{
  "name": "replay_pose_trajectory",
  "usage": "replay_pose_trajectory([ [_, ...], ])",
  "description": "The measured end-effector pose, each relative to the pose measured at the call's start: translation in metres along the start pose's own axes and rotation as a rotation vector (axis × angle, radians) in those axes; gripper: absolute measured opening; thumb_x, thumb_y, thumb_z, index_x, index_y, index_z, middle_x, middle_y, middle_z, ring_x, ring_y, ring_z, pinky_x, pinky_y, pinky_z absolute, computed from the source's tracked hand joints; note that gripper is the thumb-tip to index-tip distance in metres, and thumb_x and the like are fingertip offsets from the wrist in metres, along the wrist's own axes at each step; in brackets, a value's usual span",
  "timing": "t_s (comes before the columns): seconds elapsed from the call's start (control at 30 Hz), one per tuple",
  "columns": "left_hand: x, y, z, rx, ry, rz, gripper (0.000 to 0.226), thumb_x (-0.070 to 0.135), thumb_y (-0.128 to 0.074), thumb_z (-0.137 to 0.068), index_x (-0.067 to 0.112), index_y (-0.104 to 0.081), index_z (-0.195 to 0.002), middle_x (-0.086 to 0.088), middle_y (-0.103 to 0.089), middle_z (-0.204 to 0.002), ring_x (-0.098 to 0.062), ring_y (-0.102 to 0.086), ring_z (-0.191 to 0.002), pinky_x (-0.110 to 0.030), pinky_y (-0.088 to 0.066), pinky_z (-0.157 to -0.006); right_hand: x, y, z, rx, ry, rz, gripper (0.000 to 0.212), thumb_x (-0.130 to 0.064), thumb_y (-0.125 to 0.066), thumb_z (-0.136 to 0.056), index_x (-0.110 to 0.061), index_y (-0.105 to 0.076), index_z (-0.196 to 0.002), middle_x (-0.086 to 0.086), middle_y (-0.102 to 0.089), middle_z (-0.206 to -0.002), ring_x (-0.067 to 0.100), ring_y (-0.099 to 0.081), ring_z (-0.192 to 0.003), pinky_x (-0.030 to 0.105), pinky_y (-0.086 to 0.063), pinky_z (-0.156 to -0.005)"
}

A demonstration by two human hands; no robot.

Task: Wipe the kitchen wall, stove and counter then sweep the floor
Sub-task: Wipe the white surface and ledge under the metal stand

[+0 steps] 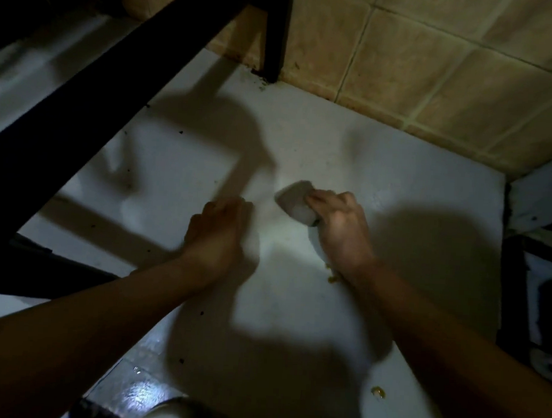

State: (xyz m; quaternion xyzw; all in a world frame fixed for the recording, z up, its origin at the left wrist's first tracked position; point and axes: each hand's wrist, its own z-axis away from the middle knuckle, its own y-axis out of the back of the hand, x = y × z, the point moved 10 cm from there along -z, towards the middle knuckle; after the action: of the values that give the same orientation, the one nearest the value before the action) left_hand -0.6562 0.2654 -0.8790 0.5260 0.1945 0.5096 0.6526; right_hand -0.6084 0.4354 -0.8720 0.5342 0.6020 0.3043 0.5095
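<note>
Head view: right hand point(340, 231) gripping a pale sponge point(296, 202), fingers curled over its near end, pressing it onto the white counter point(381, 188) just beside the left hand point(219, 234). Looking soft and light, likely squashy and perhaps slick when wet; best held across the back, as now. Rounded, greyish-white, blurred at the edges. Left hand lying flat, fingers straight, holding nothing, bracing on the counter. Yellowish crumbs point(377, 391) waiting near the front edge, tan wall tiles point(403, 65) behind.
</note>
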Motion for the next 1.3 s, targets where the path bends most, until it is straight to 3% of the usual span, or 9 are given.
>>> replay_pose_trajectory([
  [0.07, 0.01, 0.001, 0.004, 0.016, -0.057, 0.031, 0.06, 0.018, -0.056, -0.085, 0.016, -0.03, -0.139, -0.007, -0.039, -0.139, -0.029, -0.04, -0.126, -0.039, -0.035, -0.103, 0.007, 0.002, 0.006, -0.017, -0.076, 0.017, 0.041, -0.01, -0.051, -0.075, -0.01, -0.068, -0.112, 0.009, -0.067, -0.113, 0.036, -0.058, -0.083, 0.038, -0.052, -0.074],
  [0.27, 0.029, -0.009, 0.008, 0.015, -0.126, 0.008, 0.072, 0.024, -0.057, -0.085, 0.014, -0.021, -0.147, -0.008, -0.035, -0.147, -0.026, -0.033, -0.133, -0.035, -0.03, -0.109, -0.053, 0.013, 0.053, -0.111, 0.209, -0.032, 0.038, -0.008, -0.04, -0.082, -0.006, -0.07, -0.105, 0.01, -0.066, -0.108, 0.027, -0.052, -0.083, 0.031, -0.052, -0.071],
  [0.5, 0.065, -0.016, 0.011, 0.046, -0.251, 0.041, 0.067, 0.018, -0.058, -0.078, 0.013, -0.035, -0.141, -0.008, -0.043, -0.14, -0.028, -0.039, -0.126, -0.033, -0.033, -0.103, 0.062, 0.049, 0.078, 0.138, -0.461, -0.289, 0.009, 0.001, -0.059, -0.083, -0.005, -0.059, -0.09, 0.003, -0.064, -0.1, 0.027, -0.065, -0.099, 0.031, -0.053, -0.087],
  [0.6, 0.084, -0.017, 0.016, 0.063, -0.323, 0.097, 0.068, 0.031, -0.05, -0.068, 0.011, -0.046, -0.133, -0.01, -0.049, -0.135, -0.031, -0.044, -0.123, -0.036, -0.035, -0.104, -0.006, 0.029, 0.093, -0.098, -0.172, -0.18, 0.038, 0.011, -0.065, -0.071, -0.006, -0.066, -0.105, 0.012, -0.061, -0.11, 0.034, -0.059, -0.102, 0.042, -0.053, -0.084],
  [0.7, 0.094, -0.027, 0.022, 0.023, -0.371, 0.042, 0.074, 0.029, -0.063, -0.069, 0.013, -0.041, -0.138, -0.008, -0.045, -0.139, -0.029, -0.04, -0.126, -0.037, -0.034, -0.105, -0.031, 0.025, 0.109, -0.148, 0.014, -0.074, 0.044, 0.003, -0.061, -0.076, -0.018, -0.065, -0.114, 0.002, -0.056, -0.111, 0.024, -0.055, -0.095, 0.031, -0.051, -0.082],
  [0.9, 0.098, -0.04, 0.032, -0.024, -0.425, -0.085, 0.077, 0.017, -0.063, -0.079, 0.018, -0.026, -0.146, -0.001, -0.031, -0.149, -0.022, -0.028, -0.135, -0.032, -0.025, -0.108, 0.086, 0.048, 0.127, -0.109, -0.562, 0.084, 0.032, -0.022, -0.048, -0.092, -0.019, -0.058, -0.122, 0.008, -0.051, -0.12, 0.027, -0.048, -0.109, 0.042, -0.042, -0.094],
  [1.0, 0.1, -0.04, 0.029, -0.039, -0.435, -0.066, 0.077, 0.018, -0.064, -0.078, 0.017, -0.028, -0.146, -0.002, -0.033, -0.148, -0.023, -0.03, -0.134, -0.033, -0.026, -0.108, 0.033, 0.037, 0.127, -0.1, -0.347, -0.13, 0.035, -0.025, -0.063, -0.084, -0.013, -0.064, -0.117, 0.011, -0.059, -0.117, 0.027, -0.059, -0.106, 0.039, -0.046, -0.099],
  [1.1, 0.099, -0.037, 0.019, -0.014, -0.427, -0.034, 0.073, 0.01, -0.063, -0.076, 0.016, -0.034, -0.143, -0.005, -0.04, -0.144, -0.026, -0.035, -0.131, -0.035, -0.03, -0.107, 0.015, 0.038, 0.13, -0.178, -0.275, -0.099, 0.038, 0.0, -0.064, -0.078, -0.012, -0.066, -0.115, 0.01, -0.06, -0.114, 0.026, -0.057, -0.102, 0.037, -0.053, -0.084],
  [1.3, 0.122, -0.032, -0.003, -0.003, -0.448, -0.037, 0.069, 0.011, -0.06, -0.081, 0.019, -0.031, -0.143, -0.001, -0.037, -0.144, -0.023, -0.033, -0.132, -0.032, -0.03, -0.107, 0.13, 0.08, 0.141, -0.106, -0.874, 0.177, 0.048, -0.004, -0.043, -0.092, -0.007, -0.04, -0.14, 0.017, -0.033, -0.142, 0.037, -0.029, -0.13, 0.04, -0.028, -0.105],
])
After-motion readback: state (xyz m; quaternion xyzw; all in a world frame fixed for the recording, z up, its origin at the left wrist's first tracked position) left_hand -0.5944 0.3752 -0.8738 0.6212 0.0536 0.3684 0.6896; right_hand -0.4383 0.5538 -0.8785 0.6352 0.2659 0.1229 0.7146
